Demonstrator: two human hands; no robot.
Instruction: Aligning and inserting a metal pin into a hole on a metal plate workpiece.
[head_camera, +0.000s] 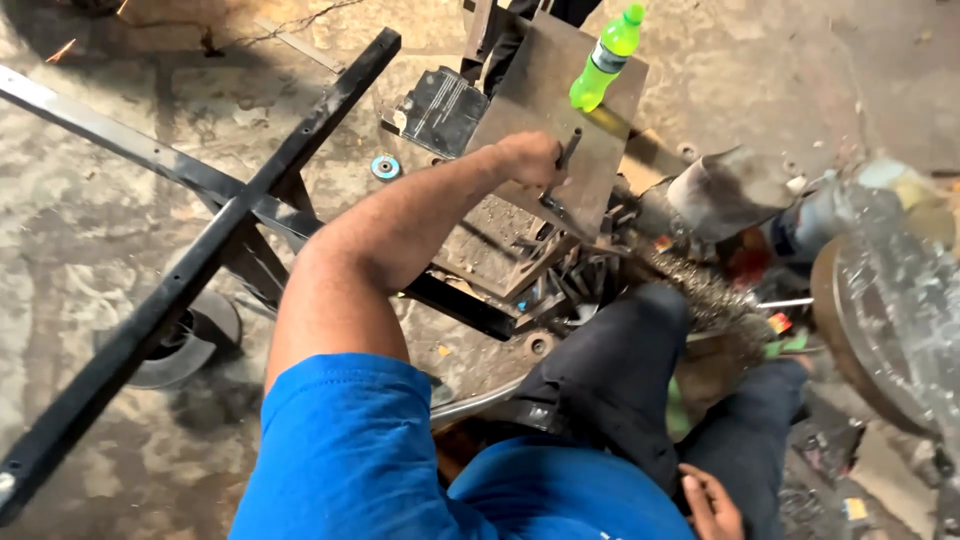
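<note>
Here: black frame (200, 250) crossing the floor at left; grey steel plate (550, 120) tilted beyond it, green bottle (605, 60) on top; left hand (530, 160) fisted on a dark rod (562, 165) running up-right along the plate's face; right hand (712, 505) idle by the knee, fingers loosely curled, holding nothing.

One head-worn camera looks steeply down, close over the person's shoulder, onto the workshop floor (120, 200).
</note>
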